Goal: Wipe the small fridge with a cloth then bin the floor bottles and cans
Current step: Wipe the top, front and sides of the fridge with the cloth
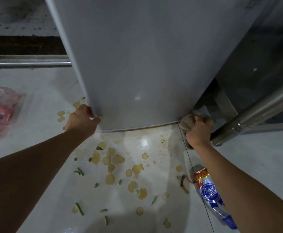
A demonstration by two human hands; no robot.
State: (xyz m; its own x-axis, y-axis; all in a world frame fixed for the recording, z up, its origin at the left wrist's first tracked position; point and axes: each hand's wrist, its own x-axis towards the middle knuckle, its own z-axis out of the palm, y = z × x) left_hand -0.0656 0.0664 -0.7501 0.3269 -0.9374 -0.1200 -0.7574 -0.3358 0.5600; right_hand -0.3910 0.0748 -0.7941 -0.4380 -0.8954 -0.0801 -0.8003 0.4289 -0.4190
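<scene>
The small grey fridge (145, 64) fills the middle of the view, its door facing me. My left hand (82, 119) grips the door's lower left corner, fingers curled round the edge. My right hand (199, 130) holds a bunched grey-brown cloth (188, 120) against the door's lower right corner, near the floor. A clear plastic bottle with a pink label (1, 113) lies on the floor at far left. A red, white and blue beer can (209, 190) lies on the floor at lower right, partly behind my right forearm.
Yellowish spill spots (113, 165) and green vegetable scraps (79, 208) are scattered over the white tiled floor in front of the fridge. A metal pole (248, 118) slants down at right beside a dark cabinet. A metal rail (28, 63) runs along the left wall.
</scene>
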